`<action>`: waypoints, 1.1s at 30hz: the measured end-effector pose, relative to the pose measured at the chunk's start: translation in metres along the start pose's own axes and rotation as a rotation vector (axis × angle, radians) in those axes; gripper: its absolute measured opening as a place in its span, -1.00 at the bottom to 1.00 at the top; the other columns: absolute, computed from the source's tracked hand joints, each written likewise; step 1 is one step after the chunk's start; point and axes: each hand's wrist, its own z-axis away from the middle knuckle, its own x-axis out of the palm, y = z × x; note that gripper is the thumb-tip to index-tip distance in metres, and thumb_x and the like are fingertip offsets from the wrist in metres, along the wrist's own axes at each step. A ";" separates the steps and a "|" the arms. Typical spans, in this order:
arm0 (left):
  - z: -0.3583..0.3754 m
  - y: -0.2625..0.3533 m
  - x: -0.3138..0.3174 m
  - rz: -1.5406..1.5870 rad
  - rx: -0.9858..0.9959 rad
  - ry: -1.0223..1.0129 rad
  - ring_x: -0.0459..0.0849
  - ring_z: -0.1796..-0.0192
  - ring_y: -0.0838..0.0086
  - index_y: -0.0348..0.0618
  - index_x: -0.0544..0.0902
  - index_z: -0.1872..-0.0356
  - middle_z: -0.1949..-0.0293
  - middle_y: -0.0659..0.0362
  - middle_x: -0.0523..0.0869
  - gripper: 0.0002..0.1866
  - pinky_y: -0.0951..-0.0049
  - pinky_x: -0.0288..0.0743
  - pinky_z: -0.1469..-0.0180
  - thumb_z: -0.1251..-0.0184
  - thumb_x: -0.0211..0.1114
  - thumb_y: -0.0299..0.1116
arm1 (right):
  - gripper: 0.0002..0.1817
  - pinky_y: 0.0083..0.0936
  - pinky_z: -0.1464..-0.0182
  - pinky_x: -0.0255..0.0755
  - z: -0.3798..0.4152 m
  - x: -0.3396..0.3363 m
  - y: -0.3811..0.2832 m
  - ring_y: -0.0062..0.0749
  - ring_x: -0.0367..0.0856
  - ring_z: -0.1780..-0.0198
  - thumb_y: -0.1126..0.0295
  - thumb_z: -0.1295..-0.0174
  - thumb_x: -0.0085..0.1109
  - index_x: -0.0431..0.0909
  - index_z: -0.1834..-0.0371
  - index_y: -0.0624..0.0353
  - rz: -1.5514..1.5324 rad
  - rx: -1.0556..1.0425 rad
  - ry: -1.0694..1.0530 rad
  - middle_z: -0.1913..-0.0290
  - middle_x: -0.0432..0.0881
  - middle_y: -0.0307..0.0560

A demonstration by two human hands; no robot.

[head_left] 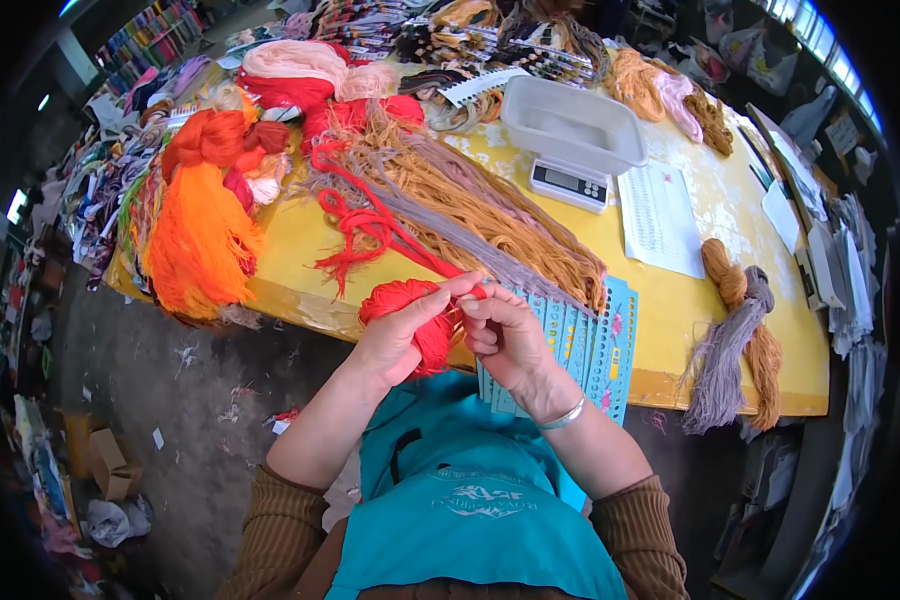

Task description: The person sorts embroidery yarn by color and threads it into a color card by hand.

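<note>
My left hand (407, 325) is closed around a bundle of red yarn (435, 345) just over the table's front edge. Fingertips of my right hand (505, 330) pinch red strands beside the left fingertips, so the hands nearly meet. From them a red strand (410, 245) runs up and left onto long skeins of mustard and grey yarn (490, 215). Below and right of my hands lie light blue punched cards (605, 345), partly hidden by my right hand and wrist.
Orange yarn (200, 240) hangs over the table's left edge. A digital scale (570, 185) carries a clear plastic tub (575, 125); a printed sheet (660, 220) lies nearby. Grey and tan skeins (735, 335) rest at the right front. More yarn is piled at the back.
</note>
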 end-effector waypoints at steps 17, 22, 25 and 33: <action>0.059 0.079 -0.094 0.057 0.267 0.163 0.68 0.12 0.14 -0.20 0.57 0.20 0.28 -0.05 0.72 -0.80 0.15 0.50 -0.07 -0.44 0.08 -0.30 | -0.90 -0.48 -0.02 0.41 0.019 0.000 -0.079 -0.37 0.56 0.01 0.44 -0.23 0.24 0.69 0.32 0.23 0.967 -0.496 -0.232 0.17 0.66 -0.06; 0.143 0.132 -0.218 0.646 0.585 0.184 0.25 0.69 0.68 -0.10 0.37 0.54 0.73 0.37 0.24 -0.68 0.68 0.19 0.60 -0.51 -0.06 -0.35 | -0.78 -0.56 0.25 0.41 0.025 -0.055 -0.150 -0.46 0.51 0.39 0.38 -0.37 -0.03 0.40 0.48 0.12 -0.009 -0.490 -0.098 0.50 0.49 -0.22; 0.213 0.155 -0.273 0.614 0.737 0.457 0.17 0.72 0.66 -0.09 0.39 0.55 0.76 0.39 0.22 -0.67 0.63 0.14 0.63 -0.51 -0.05 -0.34 | -0.76 -0.65 0.63 -0.05 0.059 -0.131 -0.250 -0.69 0.04 0.67 0.41 -0.34 0.03 0.35 0.54 0.01 0.198 -0.716 0.156 0.63 0.23 -0.40; 0.277 0.190 -0.278 0.476 1.029 0.696 0.09 0.75 0.71 -0.15 0.55 0.43 0.76 0.42 0.17 -0.72 0.66 0.01 0.69 -0.50 0.06 -0.27 | -0.85 -0.72 0.68 0.00 0.262 -0.271 -0.466 -0.75 0.16 0.70 0.33 -0.30 0.18 0.68 0.20 0.13 0.548 -1.537 1.172 0.32 0.70 -0.22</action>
